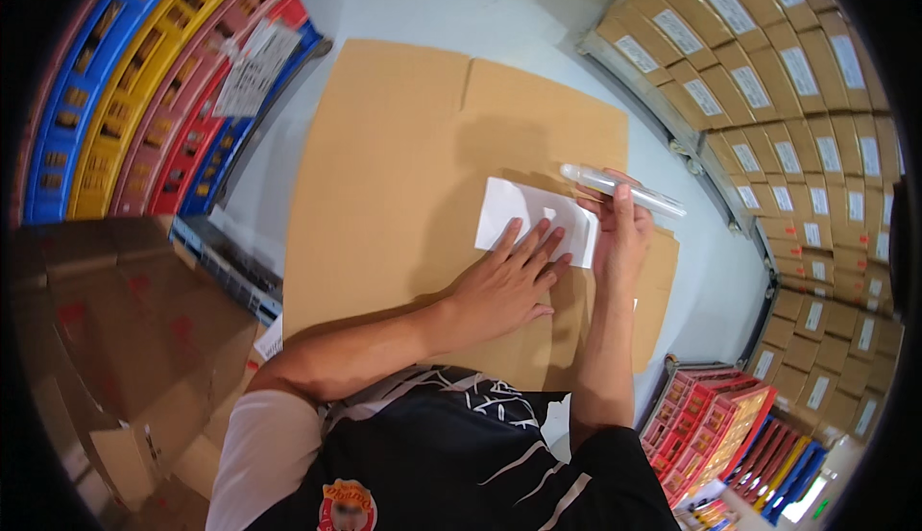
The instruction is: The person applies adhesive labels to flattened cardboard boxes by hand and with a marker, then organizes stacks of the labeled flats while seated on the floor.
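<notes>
A white sheet of paper point(502, 200) lies on a large flat piece of brown cardboard point(374, 171) in front of me. My left hand point(508, 279) rests palm down, its spread fingers on the sheet's near part. A small white scrap point(549, 212) shows on the sheet above those fingertips. To the right, my right hand point(623, 232) grips a clear, tube-shaped item point(655, 202) between thumb and fingers. One end of that item is rounded and points left, over the paper's far edge. Its exact kind cannot be made out.
Stacked plastic crates point(137, 99) in several colours stand at the left, bearing a printed sheet point(258, 69). Brown cartons point(79, 329) lie below them. Labelled cartons point(763, 70) on wheeled carts line the right side. Red crates point(702, 423) stand at the lower right.
</notes>
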`<action>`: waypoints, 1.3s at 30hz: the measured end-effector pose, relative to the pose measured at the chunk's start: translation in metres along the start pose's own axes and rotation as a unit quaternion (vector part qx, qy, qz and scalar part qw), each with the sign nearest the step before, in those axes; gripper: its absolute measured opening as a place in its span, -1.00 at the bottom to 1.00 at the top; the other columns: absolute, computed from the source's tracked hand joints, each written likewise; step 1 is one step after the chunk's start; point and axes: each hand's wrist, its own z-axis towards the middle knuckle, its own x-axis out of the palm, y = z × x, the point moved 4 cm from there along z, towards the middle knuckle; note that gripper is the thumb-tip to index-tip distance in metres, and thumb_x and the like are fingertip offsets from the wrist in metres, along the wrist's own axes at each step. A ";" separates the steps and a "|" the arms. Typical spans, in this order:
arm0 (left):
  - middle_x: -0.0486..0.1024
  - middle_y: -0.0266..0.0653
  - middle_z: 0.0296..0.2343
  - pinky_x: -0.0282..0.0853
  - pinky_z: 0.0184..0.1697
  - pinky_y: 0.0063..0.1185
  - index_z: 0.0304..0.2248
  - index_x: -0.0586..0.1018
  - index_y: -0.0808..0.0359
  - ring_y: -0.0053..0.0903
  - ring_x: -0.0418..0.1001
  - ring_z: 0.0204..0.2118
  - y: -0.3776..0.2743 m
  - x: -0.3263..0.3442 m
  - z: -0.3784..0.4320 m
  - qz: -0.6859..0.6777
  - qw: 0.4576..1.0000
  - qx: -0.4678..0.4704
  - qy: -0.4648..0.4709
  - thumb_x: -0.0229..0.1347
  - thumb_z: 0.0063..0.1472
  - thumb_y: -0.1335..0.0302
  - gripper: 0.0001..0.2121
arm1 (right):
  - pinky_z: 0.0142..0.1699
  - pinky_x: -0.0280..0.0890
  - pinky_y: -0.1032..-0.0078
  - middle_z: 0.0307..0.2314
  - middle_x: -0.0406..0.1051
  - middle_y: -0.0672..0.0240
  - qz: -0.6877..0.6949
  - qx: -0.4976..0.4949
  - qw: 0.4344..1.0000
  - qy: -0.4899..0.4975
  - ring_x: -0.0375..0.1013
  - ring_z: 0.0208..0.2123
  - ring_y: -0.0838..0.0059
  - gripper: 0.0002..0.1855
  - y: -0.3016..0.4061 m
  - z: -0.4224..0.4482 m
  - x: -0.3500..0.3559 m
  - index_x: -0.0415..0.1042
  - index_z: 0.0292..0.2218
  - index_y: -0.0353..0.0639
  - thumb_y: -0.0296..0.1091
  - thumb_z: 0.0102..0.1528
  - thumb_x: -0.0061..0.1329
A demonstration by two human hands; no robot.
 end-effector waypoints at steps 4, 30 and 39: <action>0.21 0.07 0.22 -0.18 0.36 -0.08 0.15 0.40 0.27 -0.04 0.01 0.35 0.001 0.004 -0.002 -0.007 1.000 0.003 -0.016 0.06 0.24 0.00 -0.37 | -0.11 0.47 0.51 -0.23 0.56 0.15 -0.164 -0.015 0.983 0.081 0.55 -0.22 0.46 -0.70 0.018 -0.028 0.016 0.47 -0.12 -0.37 -0.40 0.16 0.15; 0.19 0.12 0.19 -0.22 0.37 -0.08 0.18 0.30 0.42 -0.03 0.04 0.32 0.006 0.024 -0.003 -0.115 0.992 0.000 0.051 0.01 0.29 0.10 -0.37 | -0.33 0.49 0.46 -0.35 0.60 0.26 -0.430 -0.122 0.864 0.233 0.61 -0.39 0.37 -0.89 0.027 -0.026 0.100 0.60 -0.32 -0.28 -0.47 0.08 0.20; 0.28 0.07 0.10 -0.18 0.37 -0.08 0.12 0.37 0.43 -0.07 0.10 0.28 0.007 0.034 -0.006 -0.160 0.986 -0.030 -0.029 0.09 0.23 0.14 -0.39 | -0.31 0.44 0.45 -0.37 0.59 0.27 -0.411 -0.053 0.879 0.237 0.59 -0.39 0.37 -0.89 0.012 -0.028 0.093 0.59 -0.30 -0.21 -0.45 0.08 0.19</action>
